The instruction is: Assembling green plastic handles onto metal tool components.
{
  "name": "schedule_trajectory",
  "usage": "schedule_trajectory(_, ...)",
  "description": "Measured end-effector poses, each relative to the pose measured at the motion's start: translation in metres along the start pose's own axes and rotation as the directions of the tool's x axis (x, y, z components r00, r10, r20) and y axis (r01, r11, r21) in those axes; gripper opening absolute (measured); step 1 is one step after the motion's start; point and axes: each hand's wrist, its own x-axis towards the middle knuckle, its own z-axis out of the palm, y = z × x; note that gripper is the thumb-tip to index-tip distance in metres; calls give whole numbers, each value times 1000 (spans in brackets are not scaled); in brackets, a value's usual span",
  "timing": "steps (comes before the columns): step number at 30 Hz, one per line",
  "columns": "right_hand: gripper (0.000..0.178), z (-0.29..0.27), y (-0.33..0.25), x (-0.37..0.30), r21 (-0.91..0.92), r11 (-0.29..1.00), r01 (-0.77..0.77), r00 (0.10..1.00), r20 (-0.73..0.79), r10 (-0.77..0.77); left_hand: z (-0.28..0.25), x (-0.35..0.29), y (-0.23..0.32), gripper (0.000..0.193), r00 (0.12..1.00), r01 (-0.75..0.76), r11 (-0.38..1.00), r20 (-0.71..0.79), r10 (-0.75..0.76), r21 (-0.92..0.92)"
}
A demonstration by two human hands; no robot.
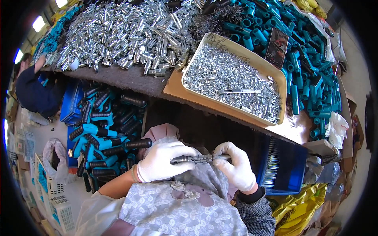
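Observation:
Both my hands wear white gloves and meet over my lap at a slim metal shaft assembly (202,158), held level. My left hand (163,160) closes round its left part, the dark end showing between thumb and fingers. The thumb and fingers of my right hand (236,167) pinch its right end. Beyond my hands, a cream tray (184,78) of small metal parts stands on the bench, with a longer metal piece (239,91) lying on top. What lies under my fingers is hidden.
A heap of metal fittings (134,35) covers the bench at far left; teal plastic housings (299,67) pile up at right, a phone-like dark slab (277,47) among them. Black-and-teal handles (102,133) fill a bin at left. A blue bin (293,173) holds thin rods. Another person (37,90) sits far left.

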Motion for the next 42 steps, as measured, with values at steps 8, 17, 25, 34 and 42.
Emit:
schedule_trajectory(8, 27, 17, 22, -4, -197, 959, 203, 979, 9, -205, 3, -10, -17, 30, 996, 39, 996, 88, -32, -79)
schedule_trajectory(17, 24, 14, 15, -9, 394, 915, 81, 954, -297, 43, 7, -4, -10, 29, 999, -19, 1000, -36, 19, 7)
schedule_trajectory(25, 28, 37, 37, -21, 203, 976, 78, 968, -251, -26, 16, 0, -10, 25, 995, -24, 994, -89, 34, 110)
schedule_trajectory(34, 36, 8, 14, -23, 361, 908, -213, 965, -69, 254, 25, 16, -9, 26, 983, -152, 947, -59, 175, 282)
schedule_trajectory(42, 14, -104, 13, 5, -243, 970, 22, 846, -512, -148, 28, 22, 1, 27, 994, -18, 994, -106, 29, 109)
